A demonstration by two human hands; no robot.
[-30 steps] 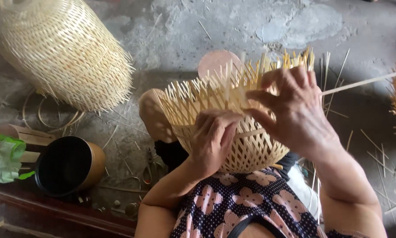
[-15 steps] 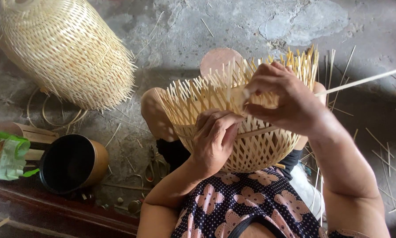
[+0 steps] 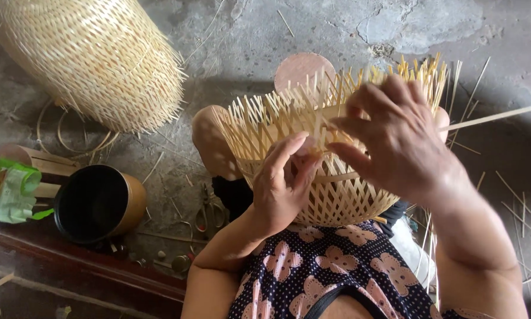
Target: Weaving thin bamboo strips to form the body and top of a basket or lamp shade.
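A half-woven bamboo basket (image 3: 342, 195) rests on my lap, its loose upright strips sticking up along the rim. My left hand (image 3: 283, 183) presses against the basket's near side, fingers curled on the woven wall. My right hand (image 3: 395, 139) reaches over the rim and pinches a long flat bamboo strip (image 3: 490, 117) that runs off to the right, threading among the uprights.
A large finished woven basket (image 3: 94, 59) lies at the upper left on the concrete floor. A black-lined round tin (image 3: 97, 204) and a green bag (image 3: 14, 192) sit at the left. Scissors (image 3: 206, 210) and loose bamboo slivers lie on the floor.
My right hand has shifted left along the rim, drawing the long strip further in among the uprights. My left hand stays on the basket wall.
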